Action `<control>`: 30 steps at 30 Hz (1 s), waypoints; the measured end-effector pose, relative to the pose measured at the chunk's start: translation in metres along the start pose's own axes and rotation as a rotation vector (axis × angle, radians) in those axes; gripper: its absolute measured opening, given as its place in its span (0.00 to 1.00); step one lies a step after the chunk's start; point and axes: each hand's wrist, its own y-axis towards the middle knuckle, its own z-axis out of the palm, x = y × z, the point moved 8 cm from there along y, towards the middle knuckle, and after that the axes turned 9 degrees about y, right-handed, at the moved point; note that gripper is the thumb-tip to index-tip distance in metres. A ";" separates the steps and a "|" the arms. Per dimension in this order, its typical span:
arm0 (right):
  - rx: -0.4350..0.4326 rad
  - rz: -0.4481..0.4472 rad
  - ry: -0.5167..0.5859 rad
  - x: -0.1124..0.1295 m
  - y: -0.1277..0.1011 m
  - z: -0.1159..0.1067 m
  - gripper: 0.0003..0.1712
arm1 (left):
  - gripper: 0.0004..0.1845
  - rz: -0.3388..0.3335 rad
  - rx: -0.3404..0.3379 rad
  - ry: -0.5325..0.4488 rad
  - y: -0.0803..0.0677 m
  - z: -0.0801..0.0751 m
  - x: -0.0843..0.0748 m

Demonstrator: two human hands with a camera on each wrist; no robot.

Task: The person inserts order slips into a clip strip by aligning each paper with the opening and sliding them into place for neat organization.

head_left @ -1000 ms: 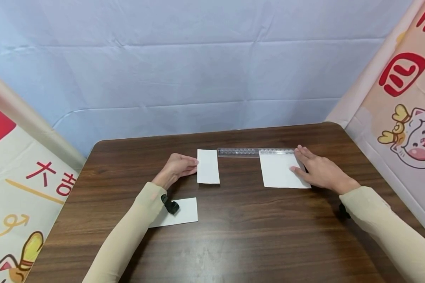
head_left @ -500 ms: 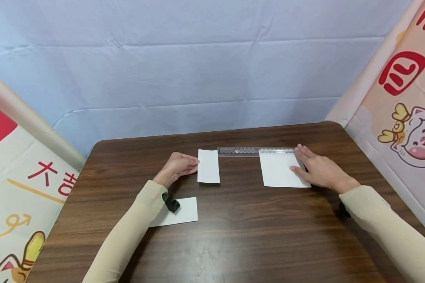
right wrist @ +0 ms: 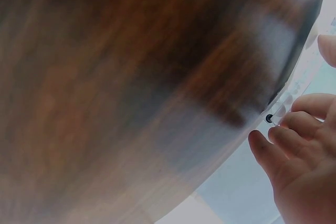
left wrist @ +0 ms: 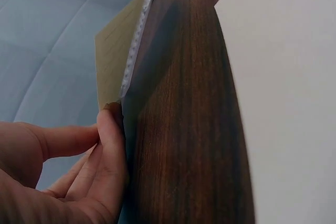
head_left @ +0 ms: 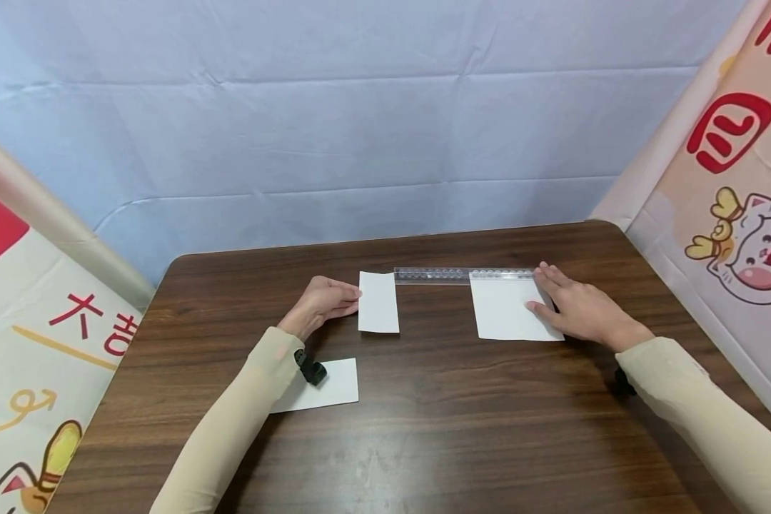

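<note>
At the centre left of the head view, my left hand (head_left: 324,303) pinches the left edge of a small white paper rectangle (head_left: 378,303) between thumb and fingers. The left wrist view shows that paper (left wrist: 113,59) held at its corner, tilted up off the table. A clear plastic ruler (head_left: 432,275) lies along the back, its left end beside the held paper. Farther right, a larger white paper square (head_left: 509,308) lies with its top edge along the ruler. My right hand (head_left: 585,310) rests with extended fingers over the square's right edge and the ruler's right end, which it hides.
Another white paper piece (head_left: 337,382) lies on the brown wooden table (head_left: 462,428), partly under my left wrist and its black strap camera (head_left: 310,368). A pale cloth backdrop (head_left: 373,128) stands behind the table. Printed banners (head_left: 739,235) flank both sides.
</note>
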 end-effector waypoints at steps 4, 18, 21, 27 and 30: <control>-0.001 0.002 -0.002 0.000 0.000 0.000 0.49 | 0.13 -0.009 -0.001 0.001 0.000 0.000 -0.001; 0.011 0.010 0.003 0.000 -0.001 0.000 0.49 | 0.12 -0.007 0.002 0.020 0.003 0.001 -0.003; 0.013 0.015 0.004 0.000 -0.001 0.001 0.49 | 0.12 -0.012 0.000 0.027 0.003 0.002 -0.003; 0.009 0.009 0.001 0.001 0.000 0.001 0.49 | 0.13 -0.010 0.010 0.042 0.006 0.005 -0.006; 0.009 0.007 0.001 0.001 0.000 0.000 0.49 | 0.12 -0.014 0.013 0.043 0.008 0.007 -0.007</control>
